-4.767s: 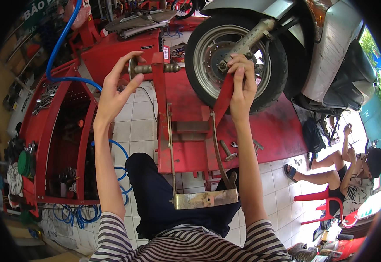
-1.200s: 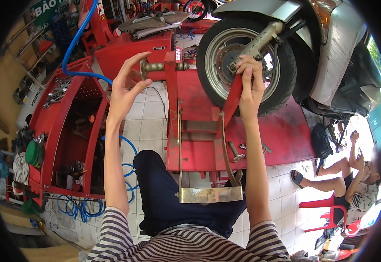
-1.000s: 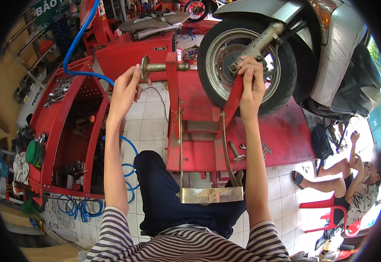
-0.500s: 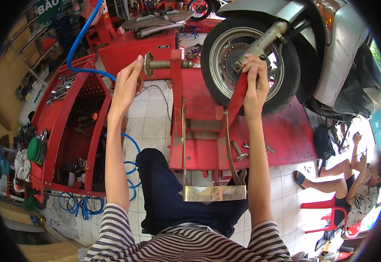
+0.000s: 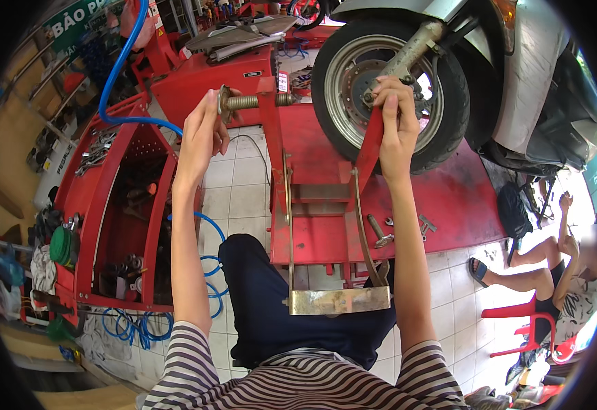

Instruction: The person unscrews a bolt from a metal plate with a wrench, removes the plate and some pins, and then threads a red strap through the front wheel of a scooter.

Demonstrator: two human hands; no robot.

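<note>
A red steel wheel clamp (image 5: 273, 147) stands before me at the edge of a red lift platform (image 5: 449, 205). A threaded screw (image 5: 247, 102) passes through its left upright, with a worn metal knob (image 5: 226, 104) on the outer end. My left hand (image 5: 199, 130) has its fingers closed around that knob. Higher up, my right hand (image 5: 398, 119) grips the top of the clamp's right arm (image 5: 372, 140), beside the motorcycle's front wheel (image 5: 326, 89). Two curved metal strips run from the clamp to a scuffed metal crossbar (image 5: 339, 301) above my lap.
A loose bolt (image 5: 379, 231) and a T-shaped metal piece (image 5: 426, 224) lie on the platform. A red tool cart (image 5: 162, 225) stands left, with a blue hose (image 5: 110, 96) above and more hose coiled beside it. A seated person (image 5: 538, 273) is at right, on a red chair.
My left hand's fingers have shifted round the screw's knob, with more of them showing below it. My right hand keeps its grip on the clamp arm. The view has shifted slightly.
</note>
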